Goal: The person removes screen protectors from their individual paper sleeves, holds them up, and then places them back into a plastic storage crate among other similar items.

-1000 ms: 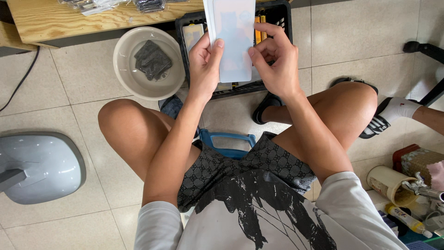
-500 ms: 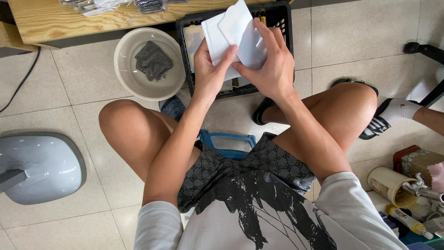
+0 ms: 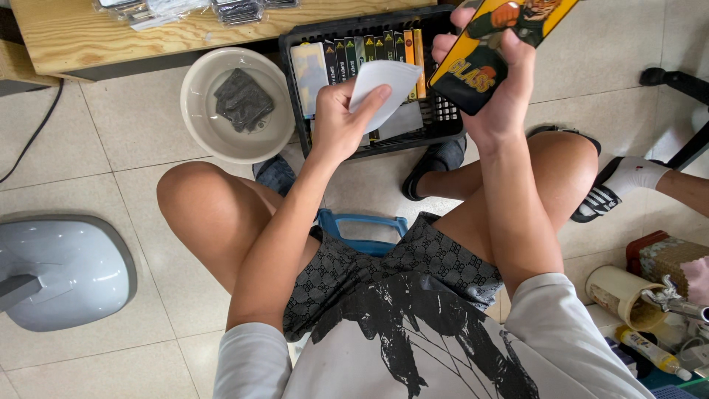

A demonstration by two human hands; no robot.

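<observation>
Seated position on a low blue plastic stool [image 3: 362,230], tiled floor [image 3: 133,140] beneath. A white paper sleeve [image 3: 384,83], curved and slightly crumpled, is held in the left hand [image 3: 338,125], its fingers [image 3: 375,96] closed around the lower edge. A flat yellow-and-black printed retail packet [image 3: 487,52] is gripped in the right hand [image 3: 496,92], fingers wrapped over its face, raised above the right corner of the crate. A black plastic lattice crate [image 3: 443,122] is set on the floor just ahead of the knees; a row of upright slim yellow-and-black boxes [image 3: 377,50] is filed along its far wall, with a pale flat packet [image 3: 310,68] at the left end. A round cream plastic basin [image 3: 201,118] is placed beside the crate on the left; a folded dark grey cloth [image 3: 242,100] lies inside it. A light wooden bench [image 3: 96,37] stands behind, with clear-wrapped packets [image 3: 185,10] stacked on its surface. A grey oval plastic base [image 3: 63,270] is seen at the left edge. A cream cylindrical tub [image 3: 617,292] lies tilted at lower right, contents not discernible. A second person's foot in a white sock and black striped slide sandal [image 3: 617,188] is noted at the right.
</observation>
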